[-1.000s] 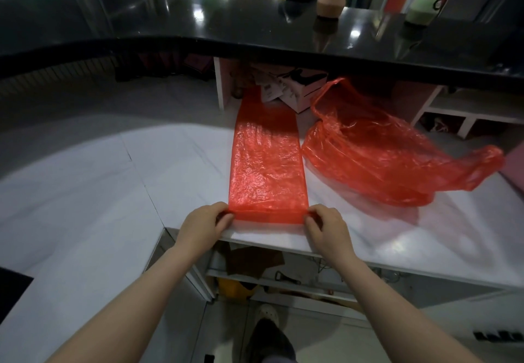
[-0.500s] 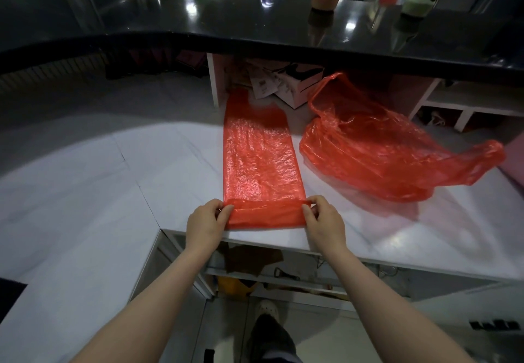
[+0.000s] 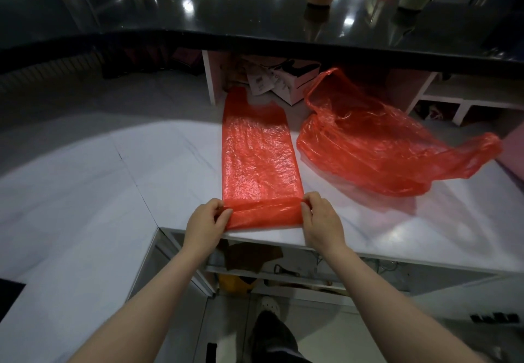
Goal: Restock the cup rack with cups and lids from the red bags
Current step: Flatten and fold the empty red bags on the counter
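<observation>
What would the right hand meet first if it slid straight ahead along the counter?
The right hand, pinching the flat bag's rolled end, points away along that bag's right edge. Straight on, bare counter first, then probably the crumpled bag, though depth is unclear.

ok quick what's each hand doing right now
left hand: pinching the flat red bag at its rolled near end
right hand: pinching the same end
</observation>
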`<state>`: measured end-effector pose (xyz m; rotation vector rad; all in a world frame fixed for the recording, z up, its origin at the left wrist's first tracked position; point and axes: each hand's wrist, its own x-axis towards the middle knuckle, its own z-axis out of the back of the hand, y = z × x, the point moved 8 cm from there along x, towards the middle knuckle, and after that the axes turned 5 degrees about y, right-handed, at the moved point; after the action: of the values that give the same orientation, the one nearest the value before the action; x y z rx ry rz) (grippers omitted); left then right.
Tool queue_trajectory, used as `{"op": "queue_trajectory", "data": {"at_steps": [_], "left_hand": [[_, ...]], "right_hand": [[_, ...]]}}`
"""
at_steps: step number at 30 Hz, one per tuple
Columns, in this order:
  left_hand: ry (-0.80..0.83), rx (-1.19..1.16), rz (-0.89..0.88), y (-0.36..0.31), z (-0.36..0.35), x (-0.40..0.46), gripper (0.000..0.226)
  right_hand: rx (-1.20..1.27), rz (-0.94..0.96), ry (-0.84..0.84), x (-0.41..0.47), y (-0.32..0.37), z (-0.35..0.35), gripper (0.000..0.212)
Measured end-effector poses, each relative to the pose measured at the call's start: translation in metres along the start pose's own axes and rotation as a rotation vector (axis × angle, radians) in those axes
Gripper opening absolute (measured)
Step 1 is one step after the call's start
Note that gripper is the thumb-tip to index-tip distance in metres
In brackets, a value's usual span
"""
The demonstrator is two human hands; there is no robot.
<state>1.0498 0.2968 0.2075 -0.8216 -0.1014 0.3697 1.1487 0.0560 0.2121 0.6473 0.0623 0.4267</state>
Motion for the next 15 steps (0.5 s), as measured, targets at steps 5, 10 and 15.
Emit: {"op": "queue_trajectory", "data": {"at_steps": [5, 10, 15], "left_hand": [[-0.062, 0.047, 0.032, -0.002, -0.002, 0.001, 0.012], [-0.139, 0.338, -0.188, -0.027, -0.002, -0.008, 0.054], [0.293, 0.753, -0.486, -0.040, -0.055, -0.013, 0.063]], "right_hand": [[-0.028, -0.078, 0.033, 0.006, -0.008, -0.004, 0.007], [-0.090, -0.104, 0.044, 0.008, -0.011, -0.008, 0.019], [-0.138, -0.120, 0.019, 0.005, -0.009, -0.008, 0.029]]}}
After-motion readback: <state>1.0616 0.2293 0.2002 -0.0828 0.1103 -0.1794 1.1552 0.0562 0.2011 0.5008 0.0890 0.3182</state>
